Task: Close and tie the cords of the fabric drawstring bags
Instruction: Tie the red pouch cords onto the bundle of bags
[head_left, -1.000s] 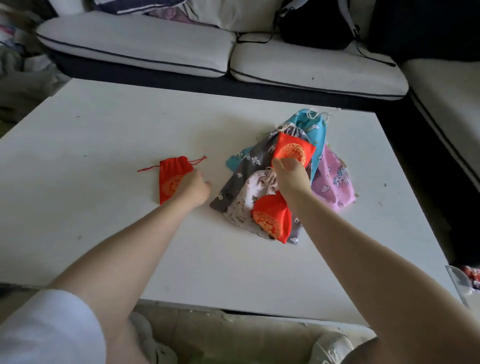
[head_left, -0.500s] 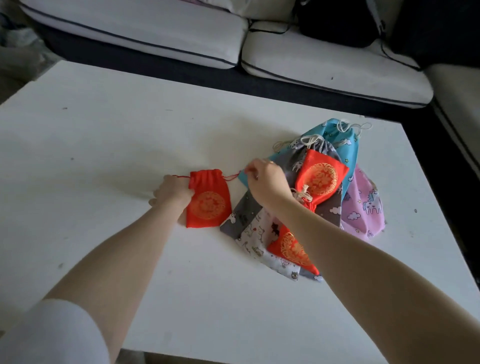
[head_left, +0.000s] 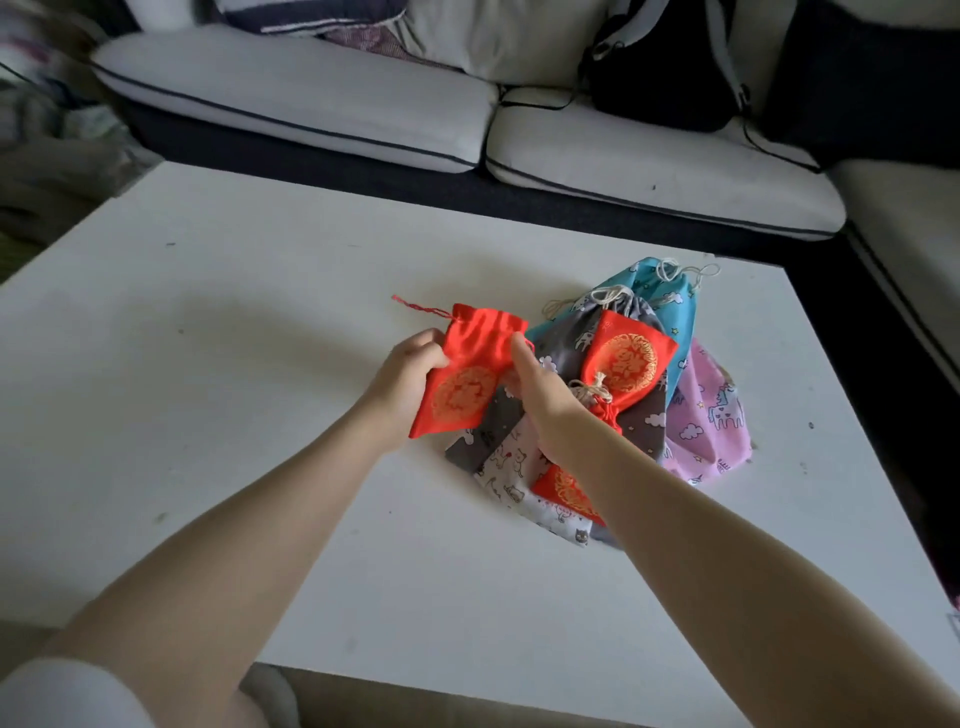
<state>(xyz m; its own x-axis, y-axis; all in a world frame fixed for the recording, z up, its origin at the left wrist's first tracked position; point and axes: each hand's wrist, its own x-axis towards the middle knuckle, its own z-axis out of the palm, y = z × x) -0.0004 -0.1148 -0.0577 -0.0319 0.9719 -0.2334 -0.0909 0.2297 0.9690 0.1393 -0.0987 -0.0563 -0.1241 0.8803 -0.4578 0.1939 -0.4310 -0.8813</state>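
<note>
The small red bag (head_left: 470, 371) is up off the counter (head_left: 234, 364), held between both hands just left of the pile of bags (head_left: 649, 395). The left hand (head_left: 408, 376) grips its left edge, fingers curled round the cloth; the right hand (head_left: 540, 387) pinches the right edge near the gathered neck. It looks light, limp and a touch slippery, satin by the sheen, so the place to take hold is the thin red cord (head_left: 418, 306) sticking out far-left of the neck; the other end by the right hand is hard to make out. The counter is white and scuffed, with a pale-cushioned sofa (head_left: 311, 104) beyond it.
</note>
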